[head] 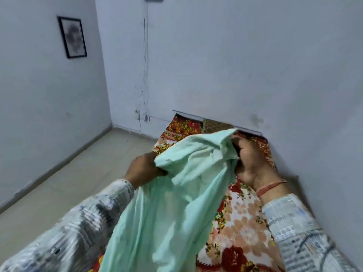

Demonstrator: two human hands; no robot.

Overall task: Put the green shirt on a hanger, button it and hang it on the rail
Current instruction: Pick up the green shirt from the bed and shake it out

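Observation:
The pale green shirt (167,203) hangs bunched in the air over the bed, its lower part drooping toward me. My left hand (143,167) grips a fold of the shirt at its left side. My right hand (249,161) holds the shirt's upper right part near the collar, fingers curled into the cloth; a dark object shows inside that grip, too hidden to name. An orange thread band circles my right wrist. No rail is in sight.
A bed with a red and orange floral sheet (239,222) runs along the right wall, a patterned pillow (216,125) at its head. Bare floor (68,173) lies to the left. A framed picture (72,37) hangs on the left wall; wires (144,75) run down the back wall.

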